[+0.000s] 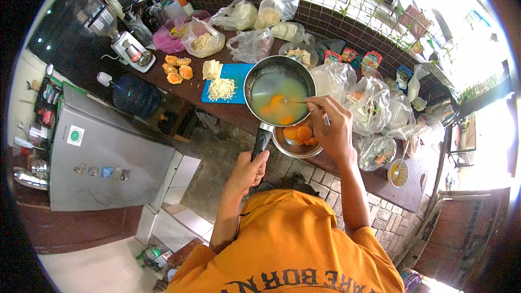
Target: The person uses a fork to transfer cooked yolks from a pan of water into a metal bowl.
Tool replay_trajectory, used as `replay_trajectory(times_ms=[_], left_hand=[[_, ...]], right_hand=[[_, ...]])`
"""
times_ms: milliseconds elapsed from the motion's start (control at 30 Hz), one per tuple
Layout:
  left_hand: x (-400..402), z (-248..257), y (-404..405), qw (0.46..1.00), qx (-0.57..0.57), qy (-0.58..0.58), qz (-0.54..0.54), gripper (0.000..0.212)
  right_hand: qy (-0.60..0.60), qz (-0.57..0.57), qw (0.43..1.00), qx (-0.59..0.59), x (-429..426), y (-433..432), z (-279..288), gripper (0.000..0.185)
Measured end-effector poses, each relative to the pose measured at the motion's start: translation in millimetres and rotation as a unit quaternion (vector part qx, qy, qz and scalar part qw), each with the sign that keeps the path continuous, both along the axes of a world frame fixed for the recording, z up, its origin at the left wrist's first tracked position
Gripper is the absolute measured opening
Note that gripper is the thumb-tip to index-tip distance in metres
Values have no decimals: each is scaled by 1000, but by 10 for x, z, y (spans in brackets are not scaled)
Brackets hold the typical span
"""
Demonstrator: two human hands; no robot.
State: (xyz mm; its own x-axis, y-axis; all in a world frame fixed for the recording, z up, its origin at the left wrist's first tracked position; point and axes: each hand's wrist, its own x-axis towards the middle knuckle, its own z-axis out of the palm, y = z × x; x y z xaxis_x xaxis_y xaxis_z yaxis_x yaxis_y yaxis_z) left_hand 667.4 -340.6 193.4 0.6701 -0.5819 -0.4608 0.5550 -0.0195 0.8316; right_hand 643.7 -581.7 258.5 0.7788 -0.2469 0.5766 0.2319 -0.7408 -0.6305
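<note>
My left hand grips the black handle of a dark frying pan, raised over the counter's front edge. Cloudy yellowish liquid with several orange pieces fills the pan's bottom. In my right hand is a metal fork, its end in the liquid among those pieces. Partly hidden below the pan, a steel bowl holds more orange pieces. Just left of the pan lies a blue cutting board with pale shreds and pale blocks on it.
Several orange-topped pieces rest on the brown counter. Plastic bags of food crowd the right side, near a small bowl of yellow liquid. A white grinder stands at the far left. Metal mesh borders the back.
</note>
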Motion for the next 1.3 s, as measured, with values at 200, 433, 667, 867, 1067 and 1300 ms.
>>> replay_trajectory(times_ms=[200, 433, 667, 867, 1067, 1300], left_hand=[[10, -37, 26, 1000, 0, -20, -8, 35], [116, -33, -29, 1000, -4, -17, -1, 34], [312, -148, -108, 1000, -8, -28, -8, 33], [461, -259, -76, 999, 10, -43, 10, 35], [541, -211, -35, 999, 10, -44, 10, 36], [548, -112, -46, 999, 0, -45, 2, 36]], right_hand=[[-3, 19, 999, -26, 87, 87, -106, 11], [17, -44, 998, 42, 214, 37, -66, 14], [-40, -93, 962, 252, 150, -252, -62, 15], [-105, -131, 938, 304, -244, -301, -130, 16], [-103, -171, 961, 190, -702, -289, -567, 15], [-4, -147, 988, 36, -806, -219, -1027, 13]])
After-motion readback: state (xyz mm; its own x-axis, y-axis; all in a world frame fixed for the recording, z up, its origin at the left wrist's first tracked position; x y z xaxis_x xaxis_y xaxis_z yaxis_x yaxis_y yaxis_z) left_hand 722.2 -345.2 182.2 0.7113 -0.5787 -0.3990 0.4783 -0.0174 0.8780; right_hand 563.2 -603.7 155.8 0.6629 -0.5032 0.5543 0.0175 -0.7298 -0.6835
